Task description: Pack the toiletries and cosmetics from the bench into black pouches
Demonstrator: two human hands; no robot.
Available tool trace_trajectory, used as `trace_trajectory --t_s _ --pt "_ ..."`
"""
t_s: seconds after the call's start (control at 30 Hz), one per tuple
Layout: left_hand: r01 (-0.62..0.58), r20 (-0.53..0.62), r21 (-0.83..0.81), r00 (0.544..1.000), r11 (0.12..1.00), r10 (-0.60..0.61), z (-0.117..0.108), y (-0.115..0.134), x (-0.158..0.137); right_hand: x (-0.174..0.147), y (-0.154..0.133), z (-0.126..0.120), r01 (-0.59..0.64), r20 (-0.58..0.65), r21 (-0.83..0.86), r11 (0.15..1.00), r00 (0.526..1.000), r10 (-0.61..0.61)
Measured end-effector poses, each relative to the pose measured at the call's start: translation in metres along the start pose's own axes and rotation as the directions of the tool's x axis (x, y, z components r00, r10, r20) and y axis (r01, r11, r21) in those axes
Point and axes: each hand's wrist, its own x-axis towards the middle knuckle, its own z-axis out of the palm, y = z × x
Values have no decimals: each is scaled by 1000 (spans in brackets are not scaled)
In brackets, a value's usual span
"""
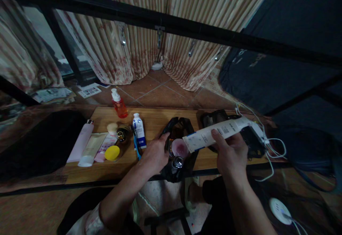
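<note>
My right hand (233,153) grips a white squeeze tube (207,137) with dark print, its flat end over a black bag (190,164). My left hand (155,156) is closed on the left rim of this bag, with part of the fingers hidden by the rim. Inside the open bag are a jar with a pinkish lid (179,148) and a silver-capped container (177,162). Just left of the bag, a blue toothbrush (136,144) lies beside a blue and white tube (139,130).
On the wooden board (157,113) stands an orange pump bottle (120,107). Pink bottles, a beige tube (92,147) and a yellow-lidded jar (112,152) sit at left. A black mesh pouch (213,118) and white cables (272,153) lie at right. A dark rail crosses above.
</note>
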Motion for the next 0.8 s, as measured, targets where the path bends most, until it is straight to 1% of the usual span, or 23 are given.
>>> trace_trajectory --t_s 0.13,0.2,0.27,0.4,0.5,0.63,0.8 --pt "2 8 -6 1000 1000 -2 -1 0 -1 -2 -1 1 -80 75 81 994 994 74" --pt "-6 9 -17 1000 1000 6 -1 0 -2 -4 -3 3 -123 121 87 989 986 112" --pt "-9 12 -25 1000 1000 9 -1 -1 -2 -6 -4 5 -140 150 82 987 981 127" --pt "-20 36 -36 999 999 22 -2 -3 -3 -9 -6 8 -142 195 52 988 972 129" --pt "-66 67 -55 995 996 70 -5 -5 -3 -13 -8 13 -125 233 21 992 966 116" --pt "-82 114 -52 990 995 88 -11 -6 -4 -21 -10 26 -78 278 -68 995 956 94" --pt "-101 150 -83 982 991 113 -17 -6 -6 -28 -10 41 -68 325 -159 985 939 117"
